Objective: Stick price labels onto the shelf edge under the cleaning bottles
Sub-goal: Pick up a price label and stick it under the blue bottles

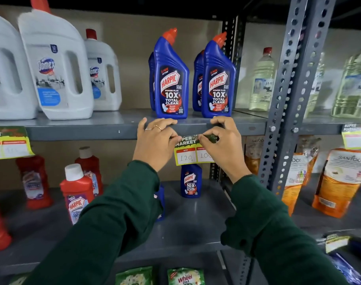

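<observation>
Price label (193,150) is pinched at its top corners by left hand (157,140) and right hand (220,142), long axis parallel to shelf edge (82,133), directly below Harpic bottles (171,79).

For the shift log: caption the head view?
Both hands press a price label onto the shelf edge under Harpic bottles.

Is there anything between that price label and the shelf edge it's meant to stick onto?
Nothing visible. The label already sits against the shelf edge below the blue bottles, with the left hand and right hand pinching its top strip there. Only their fingers cover its upper corners.
</observation>
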A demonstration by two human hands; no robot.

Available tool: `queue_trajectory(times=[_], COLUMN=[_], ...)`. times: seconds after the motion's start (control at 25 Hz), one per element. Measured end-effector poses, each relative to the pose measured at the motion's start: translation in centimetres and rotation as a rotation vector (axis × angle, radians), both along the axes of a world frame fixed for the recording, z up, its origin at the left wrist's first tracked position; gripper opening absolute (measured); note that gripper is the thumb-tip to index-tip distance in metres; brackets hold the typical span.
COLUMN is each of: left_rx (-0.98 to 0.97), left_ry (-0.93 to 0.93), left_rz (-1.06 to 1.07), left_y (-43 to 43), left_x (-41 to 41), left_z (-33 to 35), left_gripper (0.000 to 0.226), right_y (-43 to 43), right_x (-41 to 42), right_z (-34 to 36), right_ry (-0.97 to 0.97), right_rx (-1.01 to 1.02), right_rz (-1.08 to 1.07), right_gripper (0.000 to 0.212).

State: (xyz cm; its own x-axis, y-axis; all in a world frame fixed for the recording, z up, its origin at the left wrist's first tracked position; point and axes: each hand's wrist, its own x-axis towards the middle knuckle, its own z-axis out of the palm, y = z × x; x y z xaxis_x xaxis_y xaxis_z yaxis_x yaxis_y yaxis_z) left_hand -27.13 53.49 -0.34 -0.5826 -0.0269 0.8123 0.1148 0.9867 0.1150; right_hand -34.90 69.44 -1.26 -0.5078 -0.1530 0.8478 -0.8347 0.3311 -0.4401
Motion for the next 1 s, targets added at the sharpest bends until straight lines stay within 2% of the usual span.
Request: queue_trajectory(times=[0.28, 0.52, 0.72, 0.88, 1.0], left_rx=[-0.033, 0.059, 0.138, 0.105, 0.164], left_ry=[-0.007, 0.036, 0.052, 0.089, 0.192], left_rz=[0.066, 0.043, 0.119, 0.175, 0.118], left_y=[0.4, 0.5, 1.2, 1.4, 1.5], left_x=[-0.8, -1.0, -1.8, -2.4, -2.2], left_z=[-0.3, 0.5, 1.3, 0.8, 0.1], left_gripper=[0.013, 0.016, 0.015, 0.015, 0.011], right_y=[-0.9, -1.0, -1.5, -1.6, -1.8], right_x=[-0.5, -0.2, -0.4, -0.5, -0.3], right_z=[-0.7, -0.1, 0.4, 0.4, 0.6], right_ry=[0.022, -0.019, 0.014, -0.013, -0.038], right_rx=[0.016, -0.090, -0.143, -0.190, -0.218], right_rz=[-0.105, -0.048, -0.084, -0.037, 0.000], right_gripper=[0.010, 0.012, 0.015, 0.016, 0.036])
